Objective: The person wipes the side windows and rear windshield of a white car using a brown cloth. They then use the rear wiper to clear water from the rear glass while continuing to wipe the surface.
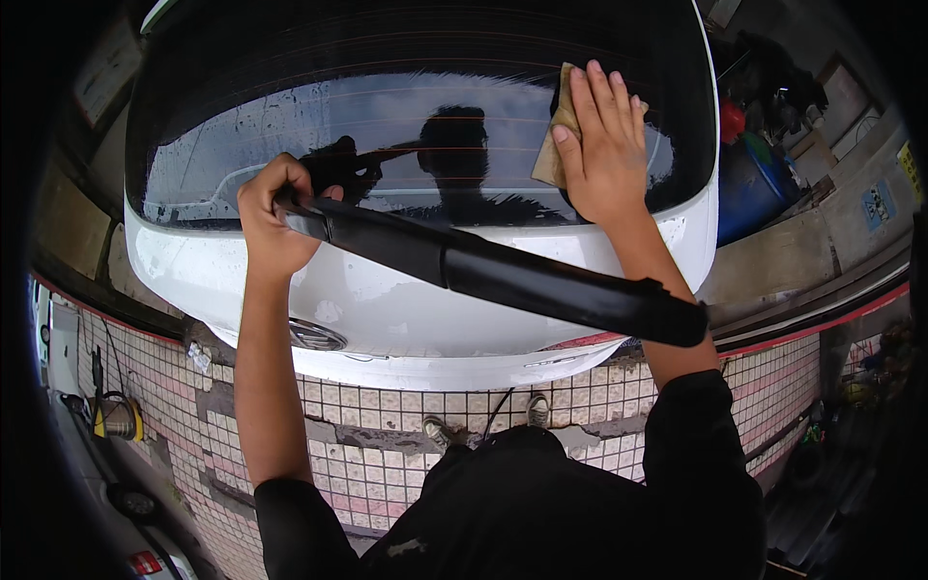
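Note:
My left hand [279, 217] is closed around the narrow end of a long black curved piece [551, 279], seemingly plastic, whose exact kind I cannot tell. It stretches to the right across the view, passing in front of my right forearm. My right hand [605, 145] presses flat on a tan cloth [552, 156] against the dark rear window [362, 43] of a white car [406, 312]. Water drops show on the left part of the glass. The glass reflects sky and a dark figure. A round emblem [317, 336] sits on the car's rear, partly hidden behind my left forearm.
Tiled ground [362, 471] with a dark hose or cable lies beneath the car's rear and my shoes. On the right stand a blue barrel [754, 188] and a low wall [776, 268]. A yellow and black machine [118, 419] and another white vehicle [156, 536] are at the left.

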`<state>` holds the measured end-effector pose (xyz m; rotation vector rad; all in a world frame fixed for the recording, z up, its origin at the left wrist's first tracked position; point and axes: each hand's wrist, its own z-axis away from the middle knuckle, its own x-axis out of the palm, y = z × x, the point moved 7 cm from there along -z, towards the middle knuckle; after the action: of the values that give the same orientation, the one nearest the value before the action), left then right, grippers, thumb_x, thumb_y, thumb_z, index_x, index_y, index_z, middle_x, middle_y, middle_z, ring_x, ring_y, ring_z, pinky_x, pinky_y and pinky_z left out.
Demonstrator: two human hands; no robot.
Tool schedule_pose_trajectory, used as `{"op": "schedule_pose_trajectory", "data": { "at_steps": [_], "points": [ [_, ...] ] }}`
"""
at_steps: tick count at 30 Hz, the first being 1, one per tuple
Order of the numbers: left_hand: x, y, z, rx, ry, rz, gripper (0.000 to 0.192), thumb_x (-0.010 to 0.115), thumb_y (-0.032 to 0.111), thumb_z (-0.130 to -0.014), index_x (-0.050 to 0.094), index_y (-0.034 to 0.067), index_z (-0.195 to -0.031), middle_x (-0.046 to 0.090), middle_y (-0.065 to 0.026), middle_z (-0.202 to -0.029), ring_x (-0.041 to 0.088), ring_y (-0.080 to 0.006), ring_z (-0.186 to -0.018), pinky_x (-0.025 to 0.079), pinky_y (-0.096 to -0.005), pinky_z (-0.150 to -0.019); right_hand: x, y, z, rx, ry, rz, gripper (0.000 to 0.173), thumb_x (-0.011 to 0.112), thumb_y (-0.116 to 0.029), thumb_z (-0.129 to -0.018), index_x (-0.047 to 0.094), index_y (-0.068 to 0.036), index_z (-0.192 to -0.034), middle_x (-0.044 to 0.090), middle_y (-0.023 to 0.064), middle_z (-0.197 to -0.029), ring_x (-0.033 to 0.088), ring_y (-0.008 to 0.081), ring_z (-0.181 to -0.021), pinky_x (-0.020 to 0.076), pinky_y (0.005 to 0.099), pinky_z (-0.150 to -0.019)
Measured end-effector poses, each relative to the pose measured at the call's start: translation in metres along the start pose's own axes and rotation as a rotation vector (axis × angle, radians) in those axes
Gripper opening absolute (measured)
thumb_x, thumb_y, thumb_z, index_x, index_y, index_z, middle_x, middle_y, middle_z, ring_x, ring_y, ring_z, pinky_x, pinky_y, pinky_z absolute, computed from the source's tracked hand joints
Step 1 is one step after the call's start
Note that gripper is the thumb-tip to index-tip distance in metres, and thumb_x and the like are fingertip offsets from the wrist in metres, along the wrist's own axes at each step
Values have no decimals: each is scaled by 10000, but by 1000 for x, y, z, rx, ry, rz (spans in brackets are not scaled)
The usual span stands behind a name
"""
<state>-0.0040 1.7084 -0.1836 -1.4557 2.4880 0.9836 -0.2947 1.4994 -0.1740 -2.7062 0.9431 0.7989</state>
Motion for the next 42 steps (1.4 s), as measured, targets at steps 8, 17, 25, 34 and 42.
{"op": "schedule_pose_trajectory", "data": {
  "at_steps": [8,17,25,34,42],
  "points": [
    [-2,2,-3,87,-21,-54,355,848,71,-819,500,91,-754,505,4,-681,452,-102,-602,409,-240,-597,19,-94,20,-172,-120,-122,602,556,-382,-1065,503,-108,-1598,442,124,-1679,354,372,-1569,220,550,-1303],
    [0,-9,1,26,-16,-42,325,816,114,-866,510,65,-770,479,-4,-696,398,-97,-638,357,-271,-595,-8,43,27,374,80,155,623,468,-400,-1112,428,-61,-1633,410,191,-1689,312,456,-1574,179,604,-1293],
    [-2,-15,0,28,-11,-45,360,834,57,-835,482,70,-759,447,18,-683,389,-90,-635,324,-252,-589,-21,39,25,79,-65,101,645,560,-431,-1077,443,-140,-1641,435,119,-1689,381,351,-1564,216,506,-1312],
    [-2,-31,2,-30,-48,52,319,773,-21,-825,471,66,-770,433,17,-714,387,-88,-671,320,-260,-621,11,87,53,129,-77,61,644,445,-436,-1116,379,-120,-1673,332,128,-1744,250,352,-1627,129,497,-1339],
    [-2,-30,1,-70,-39,40,321,777,-15,-801,470,69,-759,457,10,-702,407,-89,-652,340,-264,-610,-18,179,38,355,-115,-218,628,290,-470,-1152,356,-146,-1686,282,112,-1766,180,298,-1652,98,445,-1350]
  ]
}}
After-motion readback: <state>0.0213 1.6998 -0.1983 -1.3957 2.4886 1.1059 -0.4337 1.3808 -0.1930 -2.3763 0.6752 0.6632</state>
